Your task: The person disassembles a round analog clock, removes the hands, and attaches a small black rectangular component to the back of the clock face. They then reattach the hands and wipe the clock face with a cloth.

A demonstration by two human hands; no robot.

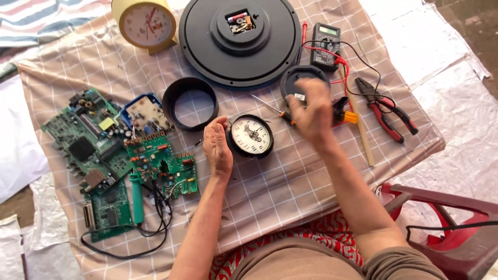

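A small round black clock with a white dial lies face up on the checked cloth. My left hand is cupped against its left rim and holds it steady. My right hand hovers just right of the clock, blurred by motion, with its fingers curled. A thin screwdriver with an orange and black handle runs under those fingers; whether the hand grips it is unclear. A round black cover lies behind the right hand.
A black ring, several green circuit boards and a green soldering iron lie at the left. Farther back are a large black clock back, a yellow clock and a multimeter. Red pliers lie at the right, a red chair at the lower right.
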